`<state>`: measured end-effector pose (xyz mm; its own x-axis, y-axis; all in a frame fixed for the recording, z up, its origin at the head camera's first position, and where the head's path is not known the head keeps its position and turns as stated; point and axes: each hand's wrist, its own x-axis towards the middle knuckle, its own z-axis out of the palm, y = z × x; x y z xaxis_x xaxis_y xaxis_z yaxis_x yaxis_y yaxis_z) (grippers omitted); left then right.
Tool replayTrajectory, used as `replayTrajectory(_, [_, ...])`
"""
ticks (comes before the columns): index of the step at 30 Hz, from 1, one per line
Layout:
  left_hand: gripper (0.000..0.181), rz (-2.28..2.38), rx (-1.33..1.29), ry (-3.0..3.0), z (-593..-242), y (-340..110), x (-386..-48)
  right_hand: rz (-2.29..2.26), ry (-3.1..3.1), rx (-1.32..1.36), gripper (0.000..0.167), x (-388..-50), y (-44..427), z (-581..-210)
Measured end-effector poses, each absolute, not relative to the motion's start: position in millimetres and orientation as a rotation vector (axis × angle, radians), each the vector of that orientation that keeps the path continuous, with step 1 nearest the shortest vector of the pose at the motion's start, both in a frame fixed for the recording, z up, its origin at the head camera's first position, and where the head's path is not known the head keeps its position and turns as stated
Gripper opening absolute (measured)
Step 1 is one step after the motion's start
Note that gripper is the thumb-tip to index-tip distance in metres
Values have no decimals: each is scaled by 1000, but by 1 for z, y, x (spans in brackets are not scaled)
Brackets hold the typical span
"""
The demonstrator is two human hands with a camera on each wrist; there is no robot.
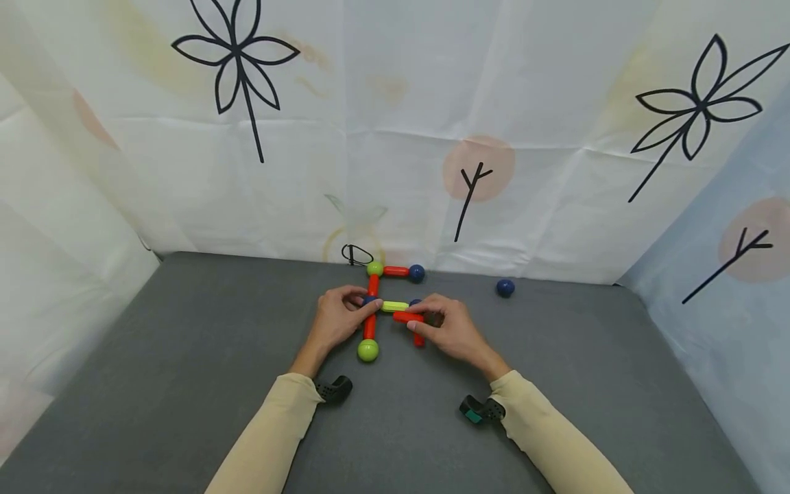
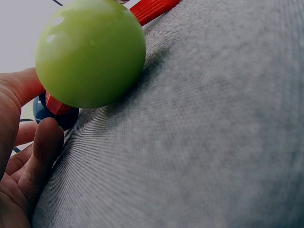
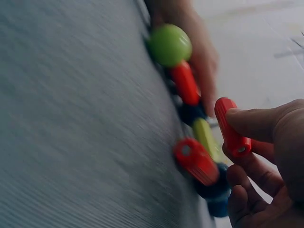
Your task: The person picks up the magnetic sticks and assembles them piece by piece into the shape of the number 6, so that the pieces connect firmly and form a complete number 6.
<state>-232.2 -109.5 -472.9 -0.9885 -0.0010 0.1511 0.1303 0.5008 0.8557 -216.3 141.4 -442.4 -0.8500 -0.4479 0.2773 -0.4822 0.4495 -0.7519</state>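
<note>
My left hand pinches a dark blue ball in the middle of a magnetic ball-and-rod figure on the table. Red rods run from that ball to a green ball at the back and another green ball at the front. A yellow-green rod leads right to a second blue ball, partly hidden by my right hand in the head view. From it a red rod points toward the front. My right hand pinches a loose red rod just above the yellow-green one.
At the back, a red rod joins the rear green ball to a blue ball. One separate blue ball lies farther right on the grey table. A printed white curtain hangs behind the table's rear edge.
</note>
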Motion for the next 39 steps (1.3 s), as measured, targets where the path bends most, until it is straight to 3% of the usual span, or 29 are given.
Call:
replayTrajectory(17, [43, -1516, -127, -2593, -472, -109, -232, 1328, -2643, 1125, 20, -194, 130, -457])
replayTrajectory(39, [41, -1499, -111, -2601, -472, -108, -232, 1266, -2656, 1109, 21, -191, 128, -456])
